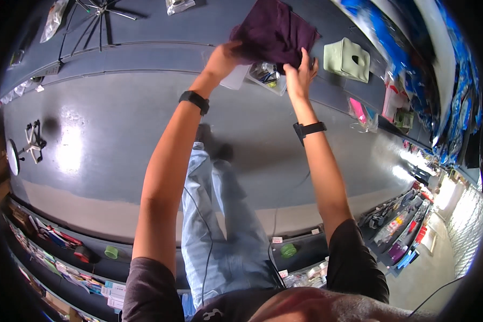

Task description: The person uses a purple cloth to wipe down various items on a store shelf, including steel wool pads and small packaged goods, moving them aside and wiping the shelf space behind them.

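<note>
A dark purple cloth (274, 34), folded and creased, is stretched out between my two hands over the grey shelf. My left hand (223, 59) grips its lower left edge. At the lower right edge, my right hand (301, 76) has the fabric between thumb and fingers. Beneath the cloth, a clear plastic bin (279, 86) with small items inside is partly covered. A whitish translucent piece (234, 78) lies beside the bin, near my left wrist. To the right of my right hand stands a pale green tissue box cover (342, 60) with a dark oval opening.
A metal rack with thin spokes (101, 9) stands on the grey shelf (153, 30) at upper left. Blue and white plastic packages (386, 32) hang at upper right. On the floor (116, 120) is a wheeled stool (32, 145). Stocked shelves (92, 249) run close behind me.
</note>
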The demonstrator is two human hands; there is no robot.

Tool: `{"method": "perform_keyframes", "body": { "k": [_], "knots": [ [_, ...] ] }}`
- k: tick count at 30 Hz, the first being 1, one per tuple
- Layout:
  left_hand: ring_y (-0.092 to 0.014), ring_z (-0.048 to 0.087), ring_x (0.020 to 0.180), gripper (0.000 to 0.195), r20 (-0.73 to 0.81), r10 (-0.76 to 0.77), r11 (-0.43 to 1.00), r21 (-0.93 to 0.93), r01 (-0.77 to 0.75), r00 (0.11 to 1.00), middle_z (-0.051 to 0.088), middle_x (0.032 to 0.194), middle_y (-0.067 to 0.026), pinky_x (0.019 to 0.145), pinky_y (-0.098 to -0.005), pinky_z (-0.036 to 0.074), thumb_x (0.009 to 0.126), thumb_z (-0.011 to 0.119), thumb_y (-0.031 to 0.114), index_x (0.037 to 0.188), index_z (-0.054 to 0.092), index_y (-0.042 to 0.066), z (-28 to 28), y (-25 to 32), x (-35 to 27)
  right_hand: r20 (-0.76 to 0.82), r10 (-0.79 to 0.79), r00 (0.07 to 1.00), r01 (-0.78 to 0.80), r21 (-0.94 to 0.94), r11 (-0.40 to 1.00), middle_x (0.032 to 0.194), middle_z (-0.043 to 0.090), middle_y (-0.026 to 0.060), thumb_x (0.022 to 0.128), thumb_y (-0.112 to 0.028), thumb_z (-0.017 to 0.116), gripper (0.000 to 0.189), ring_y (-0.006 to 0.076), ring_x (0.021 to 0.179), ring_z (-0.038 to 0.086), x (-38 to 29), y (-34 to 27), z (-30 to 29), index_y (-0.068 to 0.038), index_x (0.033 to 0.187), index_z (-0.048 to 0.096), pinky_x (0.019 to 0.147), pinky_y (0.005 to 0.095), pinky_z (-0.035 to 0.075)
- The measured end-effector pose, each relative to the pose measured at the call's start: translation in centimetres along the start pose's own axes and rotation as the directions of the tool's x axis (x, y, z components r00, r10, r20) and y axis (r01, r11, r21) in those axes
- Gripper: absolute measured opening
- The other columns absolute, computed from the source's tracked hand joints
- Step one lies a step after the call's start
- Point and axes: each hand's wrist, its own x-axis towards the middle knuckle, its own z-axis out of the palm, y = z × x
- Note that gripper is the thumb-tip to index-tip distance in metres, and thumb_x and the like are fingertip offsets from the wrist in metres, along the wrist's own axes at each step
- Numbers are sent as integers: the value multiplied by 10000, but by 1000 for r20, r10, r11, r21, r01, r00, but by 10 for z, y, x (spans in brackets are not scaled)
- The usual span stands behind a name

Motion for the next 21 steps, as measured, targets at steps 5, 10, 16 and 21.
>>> {"method": "perform_keyframes", "body": {
  "k": [5, 10, 16, 21],
  "knots": [
    [-161, 579, 996, 427, -121, 142, 990, 16, -141, 982, 625, 1084, -69, 874, -283, 458, 859, 517, -50, 1272, 584, 39, 9, -33, -4, 263, -438, 860, 467, -59, 882, 1530, 219, 278, 971, -371, 491, 620, 457, 1395, 249, 7, -36, 60, -65, 1480, 314, 1140, 517, 221],
    [-165, 613, 976, 345, -283, -15, 999, -47, 2, 959, 637, 1078, -77, 855, -305, 482, 849, 480, -53, 1150, 627, 29, 8, -27, -66, 271, -439, 856, 516, -468, 717, 1568, 207, 198, 995, -499, 370, 648, 398, 1448, 168, 45, 2, 120, -94, 1496, 298, 1137, 561, 184],
    [-156, 634, 870, 250, -84, -211, 948, -261, 183, 974, 639, 946, -67, 784, -273, 483, 887, 450, -59, 1066, 616, -7, 3, -83, -152, 137, -330, 934, 353, -496, 794, 1571, 255, 111, 1002, -495, 340, 582, 357, 1452, 183, 134, -14, 152, -180, 1491, 338, 1145, 551, 144],
    [-160, 618, 890, 227, -79, -276, 921, -305, 240, 958, 634, 966, -69, 828, -296, 485, 911, 437, -39, 1054, 610, -7, -32, -98, -169, 294, -722, 626, 777, -311, 547, 1527, 344, 112, 998, -408, 412, 515, 395, 1410, 268, 90, -35, 164, -121, 1425, 435, 1116, 552, 227]
  ]
}}
